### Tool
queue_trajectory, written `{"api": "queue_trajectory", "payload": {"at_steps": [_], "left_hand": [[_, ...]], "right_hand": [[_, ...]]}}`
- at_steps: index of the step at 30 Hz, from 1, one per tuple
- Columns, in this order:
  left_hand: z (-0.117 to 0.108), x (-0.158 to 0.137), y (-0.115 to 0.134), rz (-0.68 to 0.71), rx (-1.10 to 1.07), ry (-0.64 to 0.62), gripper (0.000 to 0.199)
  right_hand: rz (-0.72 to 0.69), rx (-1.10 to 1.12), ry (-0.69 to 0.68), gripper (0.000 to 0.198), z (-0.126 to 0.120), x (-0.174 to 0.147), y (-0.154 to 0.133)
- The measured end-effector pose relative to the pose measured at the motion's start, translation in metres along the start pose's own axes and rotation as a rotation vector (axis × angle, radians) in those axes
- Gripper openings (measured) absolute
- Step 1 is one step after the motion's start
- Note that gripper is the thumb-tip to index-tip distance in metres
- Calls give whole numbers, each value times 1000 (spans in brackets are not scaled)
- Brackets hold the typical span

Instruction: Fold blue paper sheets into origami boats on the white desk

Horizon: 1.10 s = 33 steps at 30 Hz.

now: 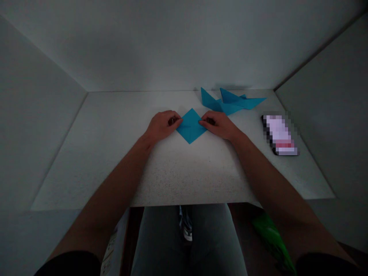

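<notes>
A blue folded paper (191,128), shaped like a diamond, lies flat or nearly flat on the white table between both hands. My left hand (163,124) is closed in a pinch on its left edge. On the opposite edge, my right hand (219,124) pinches the paper with thumb and fingers. Just beyond the right hand stand two blue folded-paper figures with pointed ends: a nearer one (208,101) and one to its right (249,102). They overlap, so part of the shape is hidden.
White walls (178,46) enclose the table (186,180) at the back and both sides. A phone (280,134) with a blurred, lit screen lies at the right. Below the front edge are my legs (161,241) and a green bag-like thing (271,237).
</notes>
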State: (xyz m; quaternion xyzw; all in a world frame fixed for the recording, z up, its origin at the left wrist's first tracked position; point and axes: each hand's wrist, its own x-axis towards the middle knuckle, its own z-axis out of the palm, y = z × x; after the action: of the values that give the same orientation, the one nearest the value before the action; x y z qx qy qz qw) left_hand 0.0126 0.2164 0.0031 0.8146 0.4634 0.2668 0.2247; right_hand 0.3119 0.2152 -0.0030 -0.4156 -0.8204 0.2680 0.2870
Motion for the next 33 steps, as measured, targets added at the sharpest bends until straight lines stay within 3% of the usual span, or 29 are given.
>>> {"api": "queue_trajectory", "payload": {"at_steps": [33], "left_hand": [[-1,0,2,5,12,-11,30]], "right_hand": [[-18,-32,-2,31,1,0,1]]}}
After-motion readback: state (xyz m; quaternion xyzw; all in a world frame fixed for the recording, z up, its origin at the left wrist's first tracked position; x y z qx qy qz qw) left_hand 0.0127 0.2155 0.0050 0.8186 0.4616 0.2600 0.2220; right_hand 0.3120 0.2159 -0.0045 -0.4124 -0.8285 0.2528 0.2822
